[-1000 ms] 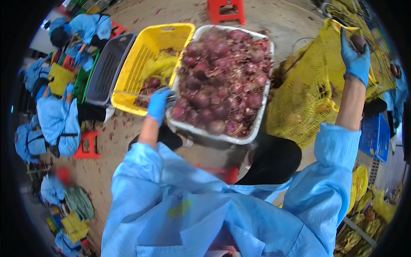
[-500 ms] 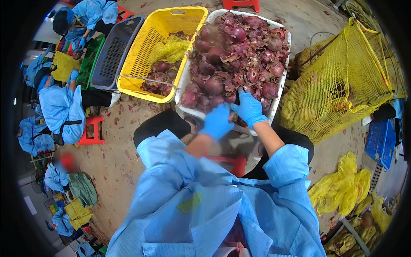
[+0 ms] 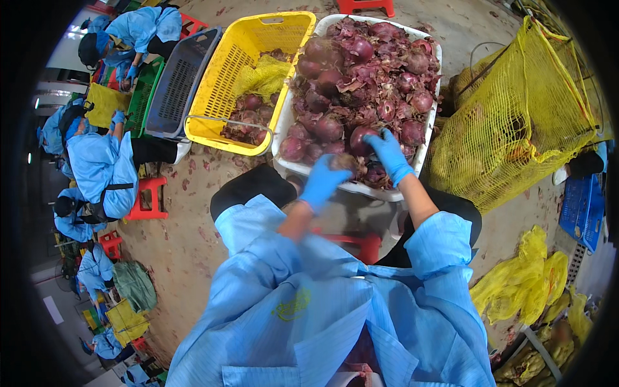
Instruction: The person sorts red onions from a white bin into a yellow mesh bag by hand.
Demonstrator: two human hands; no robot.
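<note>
In front of me stands a white basket heaped with red onions and loose dry skins. Over its near edge, my left hand, in a blue glove, is closed around a brownish onion with ragged skin. My right hand, gloved the same way, has its fingers curled on the side of a smooth red onion at the near part of the heap. The undersides of both onions are partly hidden.
Left of the white basket is a yellow basket holding onions and yellow netting. Beyond it are a grey-blue crate and a green crate. A large yellow net sack stands at right. Several co-workers in blue sit at far left.
My left hand has drawn back slightly, and a brownish onion now shows in it. My right hand has shifted right, its fingers now on a red onion. The view has shifted slightly.
</note>
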